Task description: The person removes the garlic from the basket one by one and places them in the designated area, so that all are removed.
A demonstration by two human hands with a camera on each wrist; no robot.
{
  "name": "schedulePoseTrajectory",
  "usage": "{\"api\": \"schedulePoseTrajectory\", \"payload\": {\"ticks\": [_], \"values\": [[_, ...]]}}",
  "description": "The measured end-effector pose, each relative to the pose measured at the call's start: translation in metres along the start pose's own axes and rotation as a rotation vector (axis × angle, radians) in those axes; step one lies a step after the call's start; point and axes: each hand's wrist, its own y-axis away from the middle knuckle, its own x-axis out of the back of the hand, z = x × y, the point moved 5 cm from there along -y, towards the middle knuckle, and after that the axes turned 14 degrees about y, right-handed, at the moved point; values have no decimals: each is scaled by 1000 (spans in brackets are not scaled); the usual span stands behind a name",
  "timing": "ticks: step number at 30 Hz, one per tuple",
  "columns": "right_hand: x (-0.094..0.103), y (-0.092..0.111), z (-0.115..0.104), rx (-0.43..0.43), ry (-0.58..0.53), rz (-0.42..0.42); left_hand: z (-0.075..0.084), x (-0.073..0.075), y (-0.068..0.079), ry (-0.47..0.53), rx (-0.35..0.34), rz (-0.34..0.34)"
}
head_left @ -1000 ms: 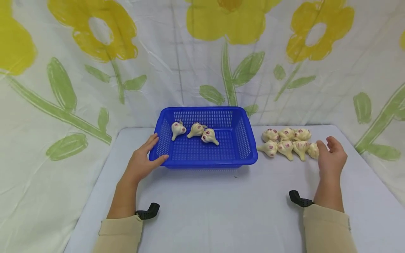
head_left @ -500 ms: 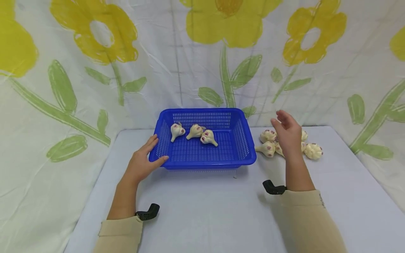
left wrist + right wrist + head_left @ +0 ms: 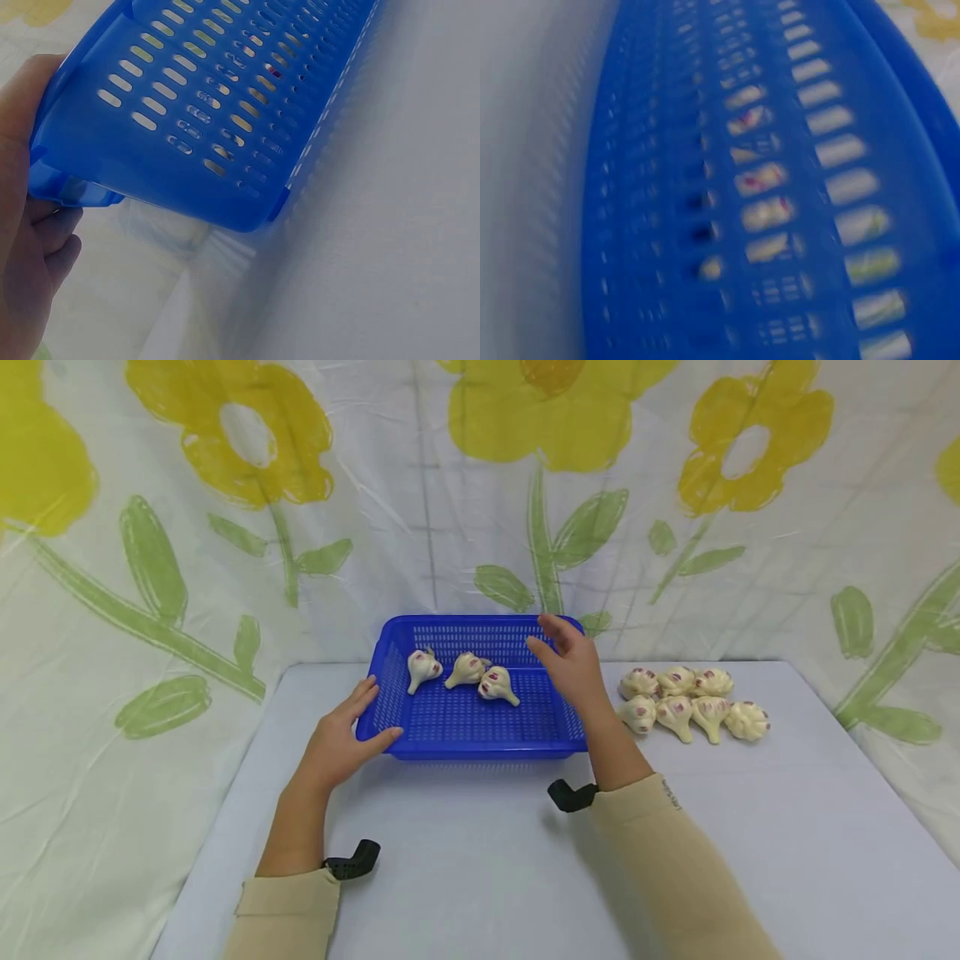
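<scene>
A blue slotted plastic basket [image 3: 480,748] stands on the table, with three garlic bulbs [image 3: 423,670] lying in its left and middle part. My left hand [image 3: 337,745] holds the basket's left front corner. In the left wrist view, the basket's rim passes between thumb and fingers. Over the basket's right side is my right hand [image 3: 573,670], thumb and fingers apart, nothing visible between them. The right wrist view is blurred and shows the basket wall [image 3: 772,180], with garlic seen through the slots but no hand.
Right of the basket, several more garlic bulbs [image 3: 677,714] lie in two rows; my right forearm passes close to the nearest one. The white table [image 3: 465,860] backs onto a hanging cloth [image 3: 375,527] printed with yellow flowers.
My right hand has swept left from the right end of the garlic rows to over the basket's right side. My left hand, the basket and the garlic bulbs have stayed put.
</scene>
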Motion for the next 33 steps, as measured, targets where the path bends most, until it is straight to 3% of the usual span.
{"api": "schedulePoseTrajectory", "payload": {"ticks": [9, 15, 25, 33], "values": [[-37, -16, -10, -44, -6, -77, 0, 2, -1, 16, -7, 11], [-49, -18, 0, -107, 97, -144, 0, 1, -1, 3, 6, 5], [-59, -19, 9, -139, 299, -278, 2, 1, -2, 4, 6, 1], [-67, -17, 14, -89, 383, -414, 0, 1, 0, 13, 7, -5]]}}
